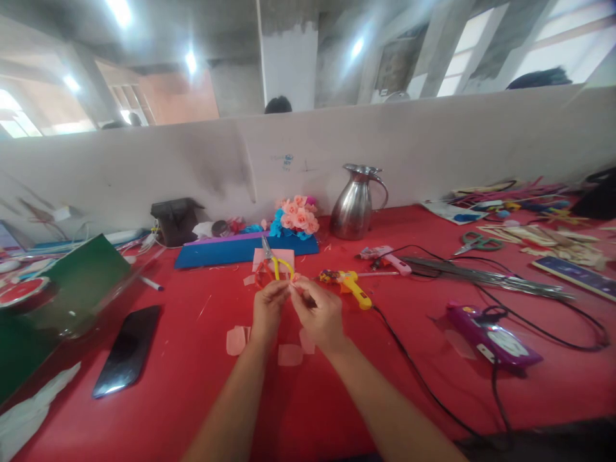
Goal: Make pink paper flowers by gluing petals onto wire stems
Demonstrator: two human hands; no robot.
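My left hand [267,309] and my right hand [318,314] meet over the red table [192,398], fingers pinched together on a small pink paper piece [294,280] held between them. Loose pink paper petals [237,340] lie on the table under and beside my wrists. Just beyond my hands lie yellow-handled scissors [272,262] and a yellow glue gun [353,286] whose black cord runs toward me. A cluster of finished pink paper flowers [299,217] sits on blue foam sheets [240,250] further back.
A black phone [128,350] lies at the left, next to a green sheet [72,282]. A steel jug [355,202] stands at the back by the white partition. To the right are a pink glue gun [387,258], wires, green scissors [476,242], a purple device [491,333].
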